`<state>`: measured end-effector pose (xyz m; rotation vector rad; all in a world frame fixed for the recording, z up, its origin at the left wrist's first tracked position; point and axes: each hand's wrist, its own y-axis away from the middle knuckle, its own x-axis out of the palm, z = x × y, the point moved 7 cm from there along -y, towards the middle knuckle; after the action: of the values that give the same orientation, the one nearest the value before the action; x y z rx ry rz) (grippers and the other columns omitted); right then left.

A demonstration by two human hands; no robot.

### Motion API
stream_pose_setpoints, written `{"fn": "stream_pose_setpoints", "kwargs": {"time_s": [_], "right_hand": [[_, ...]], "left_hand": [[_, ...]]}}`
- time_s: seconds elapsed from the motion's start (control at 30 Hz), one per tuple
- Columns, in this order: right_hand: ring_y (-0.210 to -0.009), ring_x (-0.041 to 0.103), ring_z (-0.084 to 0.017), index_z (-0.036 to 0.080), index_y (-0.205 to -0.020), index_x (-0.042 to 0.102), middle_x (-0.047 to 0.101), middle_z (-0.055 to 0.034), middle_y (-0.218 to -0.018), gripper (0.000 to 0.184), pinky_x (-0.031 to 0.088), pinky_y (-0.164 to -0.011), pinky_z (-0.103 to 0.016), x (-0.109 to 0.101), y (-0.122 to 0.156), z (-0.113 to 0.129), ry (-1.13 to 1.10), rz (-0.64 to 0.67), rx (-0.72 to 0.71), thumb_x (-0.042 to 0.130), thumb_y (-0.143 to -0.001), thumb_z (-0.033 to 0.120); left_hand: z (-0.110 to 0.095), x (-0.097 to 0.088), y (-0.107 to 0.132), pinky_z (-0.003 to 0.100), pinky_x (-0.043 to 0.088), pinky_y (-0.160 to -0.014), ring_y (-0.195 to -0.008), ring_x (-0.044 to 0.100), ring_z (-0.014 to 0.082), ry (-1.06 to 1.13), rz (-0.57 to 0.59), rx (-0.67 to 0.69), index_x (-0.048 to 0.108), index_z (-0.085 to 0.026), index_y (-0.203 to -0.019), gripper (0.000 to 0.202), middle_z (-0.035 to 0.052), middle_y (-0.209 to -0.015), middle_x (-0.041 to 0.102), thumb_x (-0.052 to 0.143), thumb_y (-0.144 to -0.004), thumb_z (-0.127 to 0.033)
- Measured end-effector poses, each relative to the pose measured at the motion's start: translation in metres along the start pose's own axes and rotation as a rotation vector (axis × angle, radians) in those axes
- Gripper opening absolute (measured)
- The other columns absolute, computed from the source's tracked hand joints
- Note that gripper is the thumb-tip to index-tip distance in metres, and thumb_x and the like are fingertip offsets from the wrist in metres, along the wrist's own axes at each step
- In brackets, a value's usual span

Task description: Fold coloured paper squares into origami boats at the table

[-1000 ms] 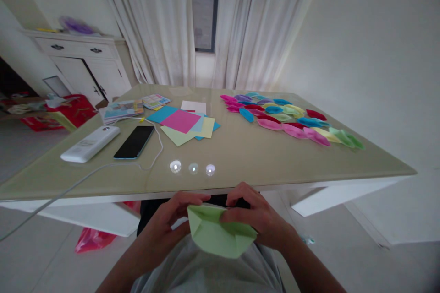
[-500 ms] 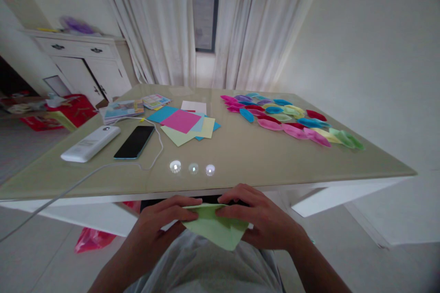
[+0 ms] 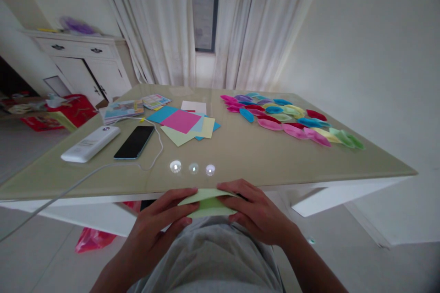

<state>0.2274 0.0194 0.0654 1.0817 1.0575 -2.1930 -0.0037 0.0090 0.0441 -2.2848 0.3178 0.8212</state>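
Observation:
A light green sheet of paper (image 3: 208,210), folded over on itself, is held just off the table's front edge, above my lap. My left hand (image 3: 165,215) pinches its left end, with a finger tucked between the layers. At the right end my right hand (image 3: 257,210) grips it the same way, fingers on top and thumb below. The upper layer stands a little apart from the lower one. Parts of both ends are hidden by my fingers.
On the glossy table (image 3: 275,160) lie loose coloured paper squares (image 3: 182,121), a black phone (image 3: 134,142), a white power bank (image 3: 91,144) with a cable, and booklets (image 3: 123,109). Several folded colourful paper pieces (image 3: 283,132) spread across the right side.
The green paper has been raised and turned, so its pointed lower flap no longer hangs down and the gap between its layers faces me. Both hands moved up slightly with it.

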Motion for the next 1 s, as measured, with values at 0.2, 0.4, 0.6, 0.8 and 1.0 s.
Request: {"fn": "stream_pose_setpoints", "kwargs": {"time_s": [0.2, 0.4, 0.6, 0.8, 1.0], "right_hand": [[-0.137, 0.060, -0.025, 0.021, -0.133, 0.069, 0.063, -0.0158, -0.152, 0.029, 0.053, -0.114, -0.046, 0.007, -0.006, -0.021, 0.027, -0.098, 0.032, 0.052, -0.113, 0.034], [-0.125, 0.066, -0.024, 0.024, -0.126, 0.076, 0.075, -0.0102, -0.138, 0.024, 0.053, -0.110, -0.047, 0.026, -0.013, -0.052, 0.126, -0.104, 0.156, 0.058, -0.112, 0.030], [-0.126, 0.067, -0.024, 0.024, -0.130, 0.076, 0.076, -0.0106, -0.136, 0.027, 0.054, -0.111, -0.047, 0.021, -0.012, -0.048, -0.033, -0.250, 0.120, 0.058, -0.112, 0.032], [-0.122, 0.076, -0.023, 0.026, -0.121, 0.082, 0.078, -0.0094, -0.134, 0.022, 0.062, -0.107, -0.041, 0.008, -0.008, -0.045, -0.298, -0.388, 0.119, 0.064, -0.109, 0.031], [-0.120, 0.078, -0.021, 0.027, -0.116, 0.084, 0.076, -0.0072, -0.138, 0.020, 0.064, -0.106, -0.036, -0.013, -0.008, -0.024, -0.361, -0.385, 0.064, 0.067, -0.106, 0.022]], "left_hand": [[0.015, 0.004, -0.013, 0.033, 0.061, -0.108, -0.128, 0.072, 0.0222, 0.049, -0.105, 0.038, 0.080, -0.031, -0.123, 0.025, 0.0074, -0.144, 0.069, 0.068, -0.103, -0.023], [0.039, 0.019, -0.028, 0.035, 0.063, -0.103, -0.119, 0.076, 0.0225, 0.013, -0.158, -0.067, 0.084, -0.026, -0.109, 0.018, 0.0089, -0.132, 0.076, 0.067, -0.103, -0.026], [0.033, 0.015, -0.028, 0.035, 0.062, -0.103, -0.118, 0.075, 0.0216, 0.054, -0.215, -0.138, 0.083, -0.024, -0.111, 0.021, 0.0102, -0.134, 0.075, 0.062, -0.106, -0.026], [0.019, 0.006, -0.028, 0.030, 0.061, -0.105, -0.120, 0.074, 0.0186, 0.097, -0.223, -0.114, 0.083, -0.029, -0.111, 0.019, 0.0047, -0.139, 0.073, 0.066, -0.104, -0.023], [-0.002, -0.007, -0.025, 0.024, 0.059, -0.102, -0.114, 0.074, 0.0147, -0.002, -0.280, -0.061, 0.081, -0.029, -0.107, 0.017, 0.0019, -0.134, 0.074, 0.067, -0.103, -0.019]]}}
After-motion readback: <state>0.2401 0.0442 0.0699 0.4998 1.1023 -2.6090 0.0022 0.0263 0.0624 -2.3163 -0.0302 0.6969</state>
